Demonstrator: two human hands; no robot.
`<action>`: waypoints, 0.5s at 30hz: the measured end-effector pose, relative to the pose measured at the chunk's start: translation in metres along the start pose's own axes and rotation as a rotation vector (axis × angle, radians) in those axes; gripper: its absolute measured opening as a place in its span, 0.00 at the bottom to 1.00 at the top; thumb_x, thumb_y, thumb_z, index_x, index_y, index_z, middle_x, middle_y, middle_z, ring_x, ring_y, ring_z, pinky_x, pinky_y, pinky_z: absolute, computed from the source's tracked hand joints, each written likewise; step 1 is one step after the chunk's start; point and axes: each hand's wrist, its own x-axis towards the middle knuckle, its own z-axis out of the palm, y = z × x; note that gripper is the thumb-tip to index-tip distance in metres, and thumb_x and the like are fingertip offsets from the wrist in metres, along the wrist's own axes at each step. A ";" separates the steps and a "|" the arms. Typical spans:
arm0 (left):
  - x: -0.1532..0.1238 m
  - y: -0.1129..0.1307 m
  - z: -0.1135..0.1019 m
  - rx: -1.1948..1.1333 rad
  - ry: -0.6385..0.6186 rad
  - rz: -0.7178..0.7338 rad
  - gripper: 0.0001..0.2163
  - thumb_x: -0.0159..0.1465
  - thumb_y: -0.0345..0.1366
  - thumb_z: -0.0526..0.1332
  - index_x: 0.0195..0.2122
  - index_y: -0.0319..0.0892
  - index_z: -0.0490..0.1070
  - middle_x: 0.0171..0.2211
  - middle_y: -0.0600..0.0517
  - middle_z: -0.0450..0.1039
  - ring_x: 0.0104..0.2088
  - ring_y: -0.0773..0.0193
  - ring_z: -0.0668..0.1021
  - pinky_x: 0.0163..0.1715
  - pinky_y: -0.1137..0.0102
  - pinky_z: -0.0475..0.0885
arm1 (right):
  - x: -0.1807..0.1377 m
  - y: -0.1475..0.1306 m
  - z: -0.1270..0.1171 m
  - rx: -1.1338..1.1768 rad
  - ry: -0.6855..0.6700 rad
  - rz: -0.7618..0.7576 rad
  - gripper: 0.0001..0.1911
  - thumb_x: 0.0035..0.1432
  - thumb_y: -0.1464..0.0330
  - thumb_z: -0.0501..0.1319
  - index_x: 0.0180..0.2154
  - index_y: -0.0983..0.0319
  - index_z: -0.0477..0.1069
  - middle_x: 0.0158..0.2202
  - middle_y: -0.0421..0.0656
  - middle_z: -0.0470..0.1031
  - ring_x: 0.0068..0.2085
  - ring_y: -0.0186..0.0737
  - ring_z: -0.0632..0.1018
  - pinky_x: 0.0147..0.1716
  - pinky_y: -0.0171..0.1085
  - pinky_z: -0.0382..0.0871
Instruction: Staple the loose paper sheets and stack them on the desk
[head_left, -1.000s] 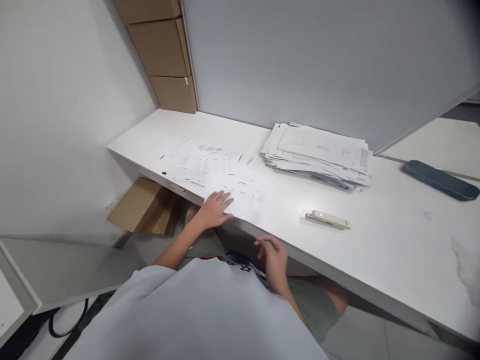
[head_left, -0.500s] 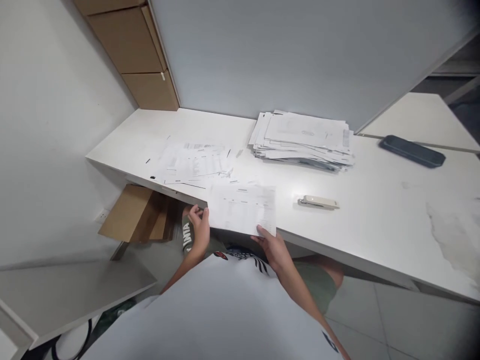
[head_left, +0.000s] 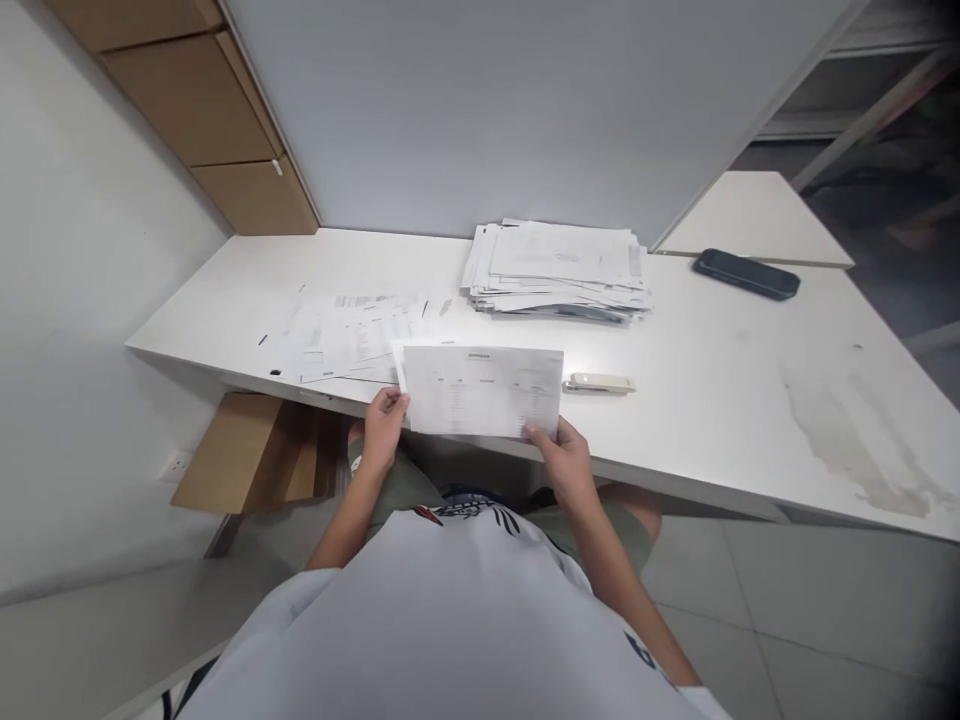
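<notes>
Two hands gripping one paper sheet (head_left: 484, 390), left hand (head_left: 384, 432), right hand (head_left: 566, 462), stapler (head_left: 598, 382) just past right hand, paper pile (head_left: 556, 270) farther back on table (head_left: 712, 400)

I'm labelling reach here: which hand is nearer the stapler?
Right. The right hand holds the printed sheet at the corner nearest the stapler; the left hand holds its opposite edge, farther away.
</notes>
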 end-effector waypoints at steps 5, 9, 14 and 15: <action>0.063 0.010 -0.026 0.226 0.235 0.104 0.04 0.57 0.33 0.62 0.30 0.41 0.68 0.26 0.53 0.68 0.31 0.63 0.73 0.36 0.68 0.69 | 0.025 -0.005 -0.007 0.024 0.078 -0.091 0.17 0.45 0.58 0.65 0.35 0.62 0.77 0.33 0.43 0.81 0.37 0.45 0.78 0.39 0.43 0.73; 0.101 0.024 -0.049 0.408 0.407 0.199 0.12 0.55 0.26 0.63 0.41 0.34 0.68 0.48 0.37 0.69 0.57 0.47 0.66 0.60 0.50 0.55 | 0.035 0.003 -0.013 0.102 0.129 -0.113 0.16 0.47 0.57 0.65 0.33 0.62 0.77 0.32 0.43 0.80 0.36 0.44 0.78 0.40 0.43 0.73; 0.081 0.038 -0.005 0.277 0.192 0.416 0.24 0.67 0.40 0.56 0.62 0.38 0.56 0.63 0.39 0.59 0.64 0.56 0.61 0.63 0.57 0.56 | 0.031 0.010 -0.001 0.310 0.195 -0.098 0.18 0.44 0.57 0.67 0.35 0.62 0.77 0.34 0.43 0.81 0.36 0.43 0.78 0.42 0.46 0.74; 0.072 0.038 0.011 0.196 0.040 0.427 0.25 0.67 0.45 0.56 0.63 0.41 0.56 0.61 0.40 0.63 0.61 0.56 0.66 0.60 0.59 0.61 | 0.030 0.009 0.002 0.341 0.186 -0.102 0.18 0.45 0.57 0.67 0.36 0.62 0.77 0.35 0.43 0.81 0.37 0.43 0.78 0.43 0.46 0.74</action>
